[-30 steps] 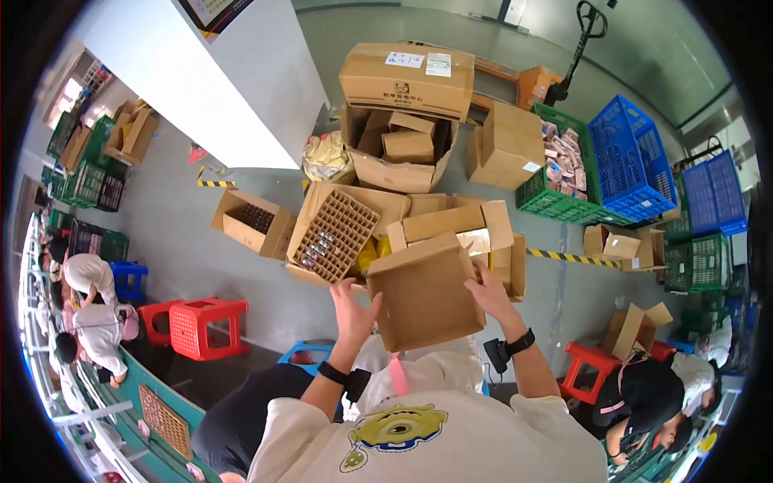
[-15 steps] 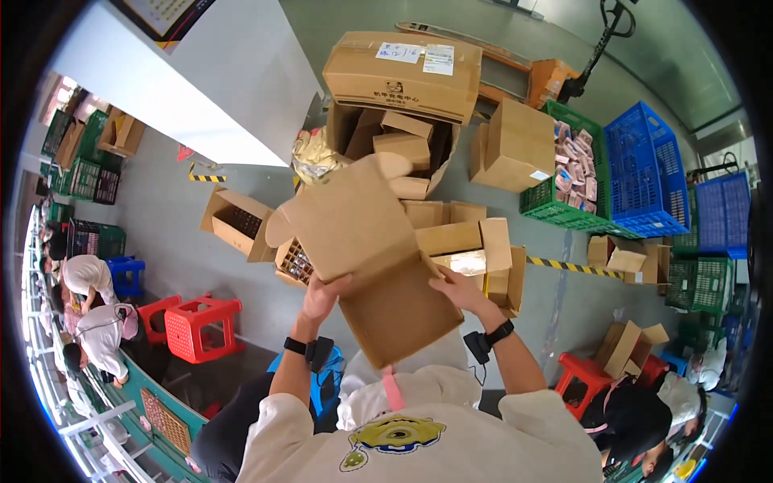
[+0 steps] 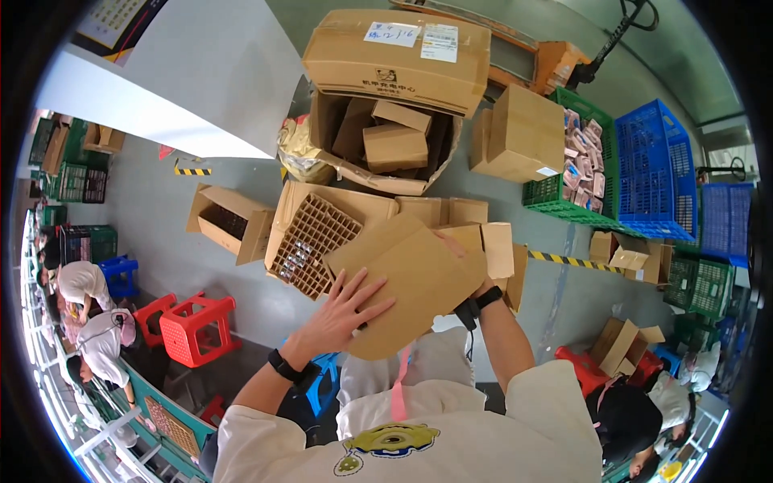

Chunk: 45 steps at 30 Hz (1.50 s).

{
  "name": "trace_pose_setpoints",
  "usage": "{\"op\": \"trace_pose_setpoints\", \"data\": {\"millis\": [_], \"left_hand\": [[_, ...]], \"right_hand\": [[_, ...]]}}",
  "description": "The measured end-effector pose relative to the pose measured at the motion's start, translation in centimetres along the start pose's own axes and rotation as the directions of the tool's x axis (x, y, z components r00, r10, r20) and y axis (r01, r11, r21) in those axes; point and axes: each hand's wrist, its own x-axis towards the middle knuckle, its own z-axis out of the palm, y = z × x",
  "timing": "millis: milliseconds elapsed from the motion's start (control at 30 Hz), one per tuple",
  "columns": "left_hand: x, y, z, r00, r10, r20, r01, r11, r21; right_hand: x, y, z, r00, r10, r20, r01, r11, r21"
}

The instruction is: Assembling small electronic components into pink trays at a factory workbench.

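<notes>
A flat brown cardboard box [image 3: 415, 278] is in front of my body, its flap now lying folded over it. On the box's left part rests my left hand [image 3: 342, 314], fingers spread flat on the board. My right hand [image 3: 477, 278] grips the right side, partly hidden by the board, with fingers showing over its far edge. Just beyond, to the left, a carton with a cardboard divider grid [image 3: 316, 244] has small shiny pieces in some cells.
A large carton [image 3: 394, 64] stands behind an open carton of cardboard scraps [image 3: 324, 129]. At right are a green crate [image 3: 535, 193] of pink packs and a blue crate [image 3: 656, 173]. Red stools [image 3: 193, 330] and seated co-workers [image 3: 105, 342] are at left.
The box's raised flap has come down over the open tray. My left hand moved from its edge to lie flat on top; my right hand shifted farther up the right side.
</notes>
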Motion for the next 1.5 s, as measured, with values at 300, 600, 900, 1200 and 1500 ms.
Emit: {"op": "trace_pose_setpoints", "data": {"millis": [300,600,900,1200,1500], "left_hand": [[2.1,-19.3,0.7,0.958,0.287,0.006,-0.280,0.931,0.234],[-3.6,-29.7,-0.5,0.685,-0.414,-0.599,0.521,0.853,0.007],[-34.3,-12.7,27.5,0.475,-0.880,-0.017,0.774,0.427,-0.467],[-42.4,2.1,35.3,0.065,-0.872,0.485,0.579,-0.363,-0.730],[-38.1,-4.0,28.0,0.013,-0.609,0.793,0.377,-0.731,-0.568]], "right_hand": [[11.8,0.3,0.3,0.893,0.449,-0.004,-0.347,0.697,0.627],[26.9,5.0,1.0,0.937,-0.190,-0.292,0.211,0.977,0.041],[45.8,11.2,1.9,0.521,-0.279,-0.807,-0.528,0.638,-0.561],[49.7,14.4,2.7,0.721,-0.316,-0.617,-0.593,0.180,-0.785],[52.0,16.6,-3.5,0.859,-0.306,-0.411,-0.384,0.146,-0.912]]}}
